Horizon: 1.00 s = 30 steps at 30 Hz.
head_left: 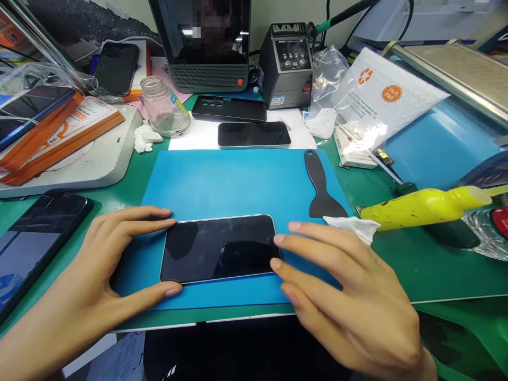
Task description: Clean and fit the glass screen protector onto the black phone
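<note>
A dark-screened smartphone (218, 250) lies face up on a blue mat (238, 180). My left hand (107, 254) spans its left end, thumb at the near corner and fingers at the far corner, holding it. At the other end is my right hand (349, 296), fingers stretched and apart, with fingertips at or just over the phone's right edge; I cannot tell how firmly they touch. Beyond that hand lie a black plastic scraper (319, 185) and a crumpled white tissue (355, 226).
A second phone (254, 134) and a black phone case (229, 108) lie behind the mat. A glass jar (164, 108) stands back left, a yellow-handled tool (416, 209) lies right, and a large phone (37, 238) rests at the left. A control unit (286, 66) stands behind.
</note>
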### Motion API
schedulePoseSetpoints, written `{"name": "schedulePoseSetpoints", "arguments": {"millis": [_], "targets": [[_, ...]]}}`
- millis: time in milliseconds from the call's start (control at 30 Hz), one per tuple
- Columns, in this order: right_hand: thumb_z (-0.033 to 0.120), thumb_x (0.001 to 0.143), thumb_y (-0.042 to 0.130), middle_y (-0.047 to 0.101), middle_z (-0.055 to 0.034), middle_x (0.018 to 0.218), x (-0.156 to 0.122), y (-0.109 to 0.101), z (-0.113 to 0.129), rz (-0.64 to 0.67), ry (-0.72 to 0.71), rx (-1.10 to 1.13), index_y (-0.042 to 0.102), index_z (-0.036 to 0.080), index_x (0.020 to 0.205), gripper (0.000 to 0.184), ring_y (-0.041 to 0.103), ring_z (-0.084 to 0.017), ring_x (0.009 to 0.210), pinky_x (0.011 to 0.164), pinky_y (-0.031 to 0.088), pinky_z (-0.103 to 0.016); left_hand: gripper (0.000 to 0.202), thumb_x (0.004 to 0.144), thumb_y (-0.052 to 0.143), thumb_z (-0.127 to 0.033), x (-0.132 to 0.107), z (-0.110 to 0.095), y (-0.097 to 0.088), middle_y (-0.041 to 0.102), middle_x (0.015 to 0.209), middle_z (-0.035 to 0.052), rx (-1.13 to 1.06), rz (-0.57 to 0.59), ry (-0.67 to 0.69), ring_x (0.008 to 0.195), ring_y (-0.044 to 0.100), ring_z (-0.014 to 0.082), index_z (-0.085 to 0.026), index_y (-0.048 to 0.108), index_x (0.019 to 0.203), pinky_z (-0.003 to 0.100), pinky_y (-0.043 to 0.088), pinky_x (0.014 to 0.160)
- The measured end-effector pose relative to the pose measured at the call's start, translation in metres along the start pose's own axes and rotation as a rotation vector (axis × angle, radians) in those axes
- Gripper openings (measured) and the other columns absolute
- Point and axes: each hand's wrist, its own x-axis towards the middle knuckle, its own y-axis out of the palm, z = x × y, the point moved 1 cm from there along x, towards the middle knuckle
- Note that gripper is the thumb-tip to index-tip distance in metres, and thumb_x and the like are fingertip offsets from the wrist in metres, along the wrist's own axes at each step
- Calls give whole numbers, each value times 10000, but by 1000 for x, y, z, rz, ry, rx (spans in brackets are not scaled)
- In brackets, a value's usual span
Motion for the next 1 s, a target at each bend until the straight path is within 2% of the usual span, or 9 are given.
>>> {"name": "schedulePoseSetpoints", "arguments": {"millis": [100,300,433,567,767,900,1000], "targets": [[162,1010,714,841,-51,1272,2,-1,-2,28,-21,35,844,210,1124,179,729,-213,1321,1077,618,-352,582,976,658,-709,-1,0,0,572,1581,11,3,7,-14,1493,534,405,-443,531,1478,679,520,1211],[157,1054,704,814,-72,1355,2,3,-4,21,79,2,834,205,1191,195,682,-230,1401,1136,563,-397,578,980,680,-682,0,-1,2,567,1588,30,-7,14,-26,1489,531,414,-442,528,1483,696,522,1195],[149,1094,653,786,-82,1429,2,7,-5,57,104,-2,788,188,1308,255,662,-232,1436,1167,546,-405,595,966,713,-680,1,0,3,588,1584,25,-20,-2,-8,1490,544,389,-446,546,1487,627,521,1203],[207,1133,599,761,-78,1477,3,8,-6,101,116,-27,758,212,1381,294,656,-243,1442,1155,551,-419,605,941,737,-694,3,0,5,624,1558,21,-32,-47,24,1463,581,368,-433,581,1464,566,543,1195],[285,1161,543,713,-72,1539,5,9,-6,177,144,-79,693,252,1510,381,647,-243,1438,1142,549,-432,626,934,744,-713,3,1,7,628,1565,15,-45,-57,37,1461,585,348,-427,580,1465,530,542,1194],[259,1122,617,680,-78,1577,3,4,-5,181,83,-15,718,252,1480,373,606,-238,1493,1187,535,-419,620,947,732,-706,3,3,9,620,1572,18,-33,-55,43,1459,582,350,-425,566,1475,543,530,1190],[266,1102,646,673,-51,1587,2,1,-5,188,50,60,770,300,1400,325,607,-239,1503,1191,552,-416,621,949,735,-684,1,5,10,608,1584,22,-26,-49,39,1464,575,357,-425,553,1483,559,520,1192]]}}
